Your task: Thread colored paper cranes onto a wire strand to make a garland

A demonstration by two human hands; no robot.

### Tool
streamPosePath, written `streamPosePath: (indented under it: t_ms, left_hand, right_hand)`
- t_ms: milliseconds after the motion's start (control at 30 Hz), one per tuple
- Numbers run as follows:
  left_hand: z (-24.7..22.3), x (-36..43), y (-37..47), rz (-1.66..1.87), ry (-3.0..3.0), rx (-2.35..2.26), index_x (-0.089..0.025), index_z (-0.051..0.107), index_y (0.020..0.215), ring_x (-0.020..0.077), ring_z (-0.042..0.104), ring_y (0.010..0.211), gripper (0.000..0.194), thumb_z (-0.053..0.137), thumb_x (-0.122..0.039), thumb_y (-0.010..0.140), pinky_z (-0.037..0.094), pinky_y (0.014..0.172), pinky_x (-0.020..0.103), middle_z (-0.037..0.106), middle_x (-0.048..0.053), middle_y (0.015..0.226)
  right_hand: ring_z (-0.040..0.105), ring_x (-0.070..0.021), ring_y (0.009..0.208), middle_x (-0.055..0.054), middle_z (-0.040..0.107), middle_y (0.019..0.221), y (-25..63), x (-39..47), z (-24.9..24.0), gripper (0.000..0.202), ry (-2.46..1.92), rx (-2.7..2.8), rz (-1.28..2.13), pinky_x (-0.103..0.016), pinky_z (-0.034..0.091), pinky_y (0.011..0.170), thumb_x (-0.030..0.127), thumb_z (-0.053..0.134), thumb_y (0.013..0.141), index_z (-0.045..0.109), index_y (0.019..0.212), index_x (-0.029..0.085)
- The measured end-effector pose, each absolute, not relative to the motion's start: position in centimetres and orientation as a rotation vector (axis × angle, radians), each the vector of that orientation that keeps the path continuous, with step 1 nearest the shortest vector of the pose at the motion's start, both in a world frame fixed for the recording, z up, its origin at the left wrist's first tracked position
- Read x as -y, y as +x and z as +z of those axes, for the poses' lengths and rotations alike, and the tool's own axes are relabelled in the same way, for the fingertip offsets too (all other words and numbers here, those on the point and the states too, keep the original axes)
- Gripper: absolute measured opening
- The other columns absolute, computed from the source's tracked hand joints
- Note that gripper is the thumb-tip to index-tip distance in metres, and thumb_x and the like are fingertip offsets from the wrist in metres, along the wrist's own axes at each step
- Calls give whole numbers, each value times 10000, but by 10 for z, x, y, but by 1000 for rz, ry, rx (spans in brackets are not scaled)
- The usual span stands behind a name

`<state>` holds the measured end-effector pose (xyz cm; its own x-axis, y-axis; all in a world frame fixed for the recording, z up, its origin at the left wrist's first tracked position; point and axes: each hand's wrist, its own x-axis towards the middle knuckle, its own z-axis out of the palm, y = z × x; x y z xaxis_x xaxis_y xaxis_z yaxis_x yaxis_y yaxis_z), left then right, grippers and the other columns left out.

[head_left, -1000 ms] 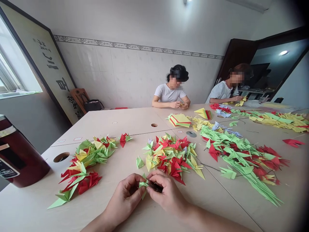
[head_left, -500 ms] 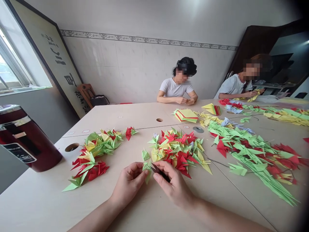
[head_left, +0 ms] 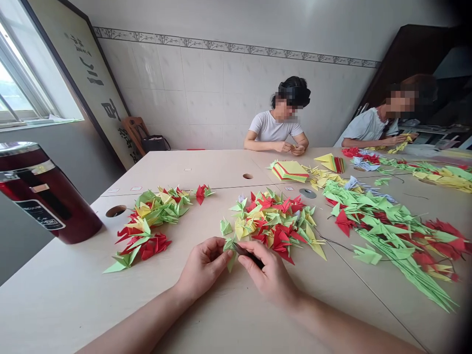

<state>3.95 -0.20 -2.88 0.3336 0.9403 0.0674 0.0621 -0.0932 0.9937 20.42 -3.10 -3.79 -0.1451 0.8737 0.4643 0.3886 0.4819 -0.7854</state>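
Between the thumb and fingers of my left hand point(head_left: 206, 263) is a small green folded paper crane point(head_left: 230, 244), its lower point hanging down. My right hand point(head_left: 268, 269) is closed around dark tweezers point(head_left: 254, 257), whose thin tip meets the paper from the right. Just beyond my hands lies a loose pile of red, green and yellow paper cranes point(head_left: 275, 219). A separate green folded piece point(head_left: 225, 226) sits at that pile's left edge, close to my fingertips.
Another heap of paper cranes point(head_left: 162, 209) lies to the left, near a dark red vacuum flask point(head_left: 51, 196). Long strings of cranes point(head_left: 383, 226) spread over the right side. A stack of square paper point(head_left: 289, 169) stands farther back. Two people sit across the table point(head_left: 199, 172).
My head view has shifted slightly, so the table items sit a little higher and farther right. Both hands keep their hold, the tweezers' tip still at the green crane.
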Motion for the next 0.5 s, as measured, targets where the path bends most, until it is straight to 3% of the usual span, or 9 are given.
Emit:
streamPosePath:
  t_ms: [500]
  left_hand:
    - [-27, 2, 37, 877, 1531, -966, -159, 585, 851, 126, 497, 669, 205, 534, -351, 803, 403, 614, 224, 584, 24, 742]
  right_hand:
    - [635, -170, 846, -39, 687, 918, 204, 30, -35, 173, -1125, 1778, 640, -265, 495, 747, 173, 498, 835, 603, 970, 200]
